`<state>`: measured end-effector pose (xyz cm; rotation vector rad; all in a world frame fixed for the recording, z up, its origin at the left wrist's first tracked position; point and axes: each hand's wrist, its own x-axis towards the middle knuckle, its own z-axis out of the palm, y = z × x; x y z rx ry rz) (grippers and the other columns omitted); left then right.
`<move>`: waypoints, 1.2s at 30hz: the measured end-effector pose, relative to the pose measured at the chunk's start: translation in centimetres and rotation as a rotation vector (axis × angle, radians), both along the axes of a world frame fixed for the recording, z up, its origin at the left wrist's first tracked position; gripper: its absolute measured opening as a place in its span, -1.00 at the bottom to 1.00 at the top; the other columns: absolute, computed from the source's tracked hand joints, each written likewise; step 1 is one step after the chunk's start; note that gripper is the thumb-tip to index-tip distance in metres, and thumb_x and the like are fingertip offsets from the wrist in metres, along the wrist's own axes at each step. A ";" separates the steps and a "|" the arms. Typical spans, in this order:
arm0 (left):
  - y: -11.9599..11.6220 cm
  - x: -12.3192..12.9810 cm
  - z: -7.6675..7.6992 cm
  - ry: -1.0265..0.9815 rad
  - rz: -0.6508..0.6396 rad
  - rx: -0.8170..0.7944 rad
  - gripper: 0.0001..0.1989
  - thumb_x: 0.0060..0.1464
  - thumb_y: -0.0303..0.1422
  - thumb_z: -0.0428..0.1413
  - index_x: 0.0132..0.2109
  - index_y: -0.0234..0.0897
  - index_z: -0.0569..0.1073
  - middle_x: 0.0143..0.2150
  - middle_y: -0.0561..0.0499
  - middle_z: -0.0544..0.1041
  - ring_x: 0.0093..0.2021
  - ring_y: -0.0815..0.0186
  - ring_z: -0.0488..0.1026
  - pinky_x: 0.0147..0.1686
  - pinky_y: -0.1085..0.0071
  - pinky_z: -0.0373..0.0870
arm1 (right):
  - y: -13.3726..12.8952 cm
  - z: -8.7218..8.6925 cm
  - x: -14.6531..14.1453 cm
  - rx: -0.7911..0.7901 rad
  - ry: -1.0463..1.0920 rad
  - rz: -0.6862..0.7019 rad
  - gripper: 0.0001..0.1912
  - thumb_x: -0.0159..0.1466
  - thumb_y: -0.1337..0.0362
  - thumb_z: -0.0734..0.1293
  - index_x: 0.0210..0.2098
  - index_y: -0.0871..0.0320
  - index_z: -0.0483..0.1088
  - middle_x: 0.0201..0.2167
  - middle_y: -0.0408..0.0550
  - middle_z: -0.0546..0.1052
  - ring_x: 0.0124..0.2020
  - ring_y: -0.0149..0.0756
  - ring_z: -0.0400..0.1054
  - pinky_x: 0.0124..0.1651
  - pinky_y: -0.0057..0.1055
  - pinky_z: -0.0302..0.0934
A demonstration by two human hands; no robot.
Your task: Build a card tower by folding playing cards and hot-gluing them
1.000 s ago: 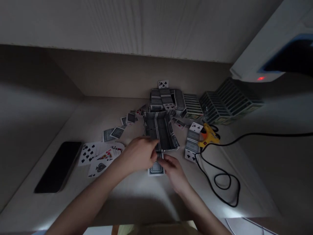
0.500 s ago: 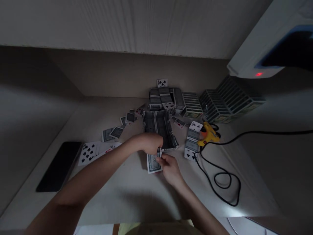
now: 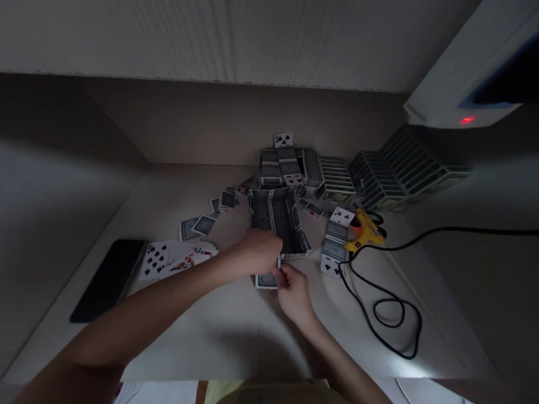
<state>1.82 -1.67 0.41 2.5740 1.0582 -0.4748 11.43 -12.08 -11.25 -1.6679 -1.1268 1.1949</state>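
A patterned-back playing card (image 3: 266, 281) is at the near end of an open box (image 3: 290, 224) made of joined cards. My right hand (image 3: 295, 293) pinches the card's right edge between thumb and fingers. My left hand (image 3: 261, 251) is closed at the card's upper edge, beside the box's near wall, and its knuckles hide most of its grip. Part of the card lies under the left hand. Whether the card touches the box wall I cannot tell.
Loose cards (image 3: 158, 261) and a black phone (image 3: 108, 280) lie left. Right of the box are a strip of cards (image 3: 336, 247), a yellow glue gun (image 3: 364, 231) and its looping black cord (image 3: 389, 300). Card structures (image 3: 281, 167) and slatted racks (image 3: 337, 177) stand behind.
The view has shifted slightly. Less of the card shows below my left hand, as its near edge has moved up toward the box. Both hands keep their grip.
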 end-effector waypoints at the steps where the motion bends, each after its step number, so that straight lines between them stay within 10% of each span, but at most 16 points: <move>1: -0.2 0.1 0.0 0.010 -0.004 0.014 -0.82 -0.01 -0.40 0.20 -0.25 -0.38 0.62 -0.32 -0.29 0.64 -0.22 0.01 0.60 -0.28 0.27 0.46 | 0.0 0.0 0.0 -0.013 0.014 0.005 -0.65 0.24 0.06 0.19 -0.37 0.17 0.48 -0.50 -0.02 0.55 -0.50 -0.24 0.43 -0.58 -0.45 0.27; 11: -0.7 -0.3 -0.9 -0.030 -0.050 0.104 -0.78 0.04 -0.33 0.13 -0.31 -0.36 0.64 -0.37 -0.25 0.64 -0.27 0.04 0.60 -0.24 0.22 0.45 | 0.4 0.2 0.3 -0.082 0.114 0.020 -0.57 0.22 -0.03 0.20 -0.41 0.22 0.47 -0.47 0.04 0.58 -0.55 -0.18 0.48 -0.62 -0.39 0.33; 18: -1.1 -1.5 -1.9 -0.161 -0.199 0.152 -0.80 0.09 -0.37 0.10 -0.35 -0.31 0.62 -0.38 -0.16 0.64 -0.25 0.15 0.58 0.21 0.07 0.14 | 0.6 0.3 0.2 -0.088 0.122 -0.017 -0.62 0.18 -0.03 0.26 -0.43 0.17 0.45 -0.46 0.02 0.57 -0.58 -0.17 0.49 -0.66 -0.38 0.34; 36: -1.0 -2.4 -1.1 -0.086 -0.199 0.187 -0.82 0.01 -0.43 0.12 -0.40 -0.36 0.62 -0.45 -0.22 0.62 -0.34 0.07 0.60 0.25 -0.09 0.07 | 0.5 0.2 -0.1 -0.066 0.108 -0.014 -0.58 0.17 -0.11 0.25 -0.49 0.12 0.35 -0.53 -0.01 0.55 -0.55 -0.12 0.52 -0.66 -0.38 0.31</move>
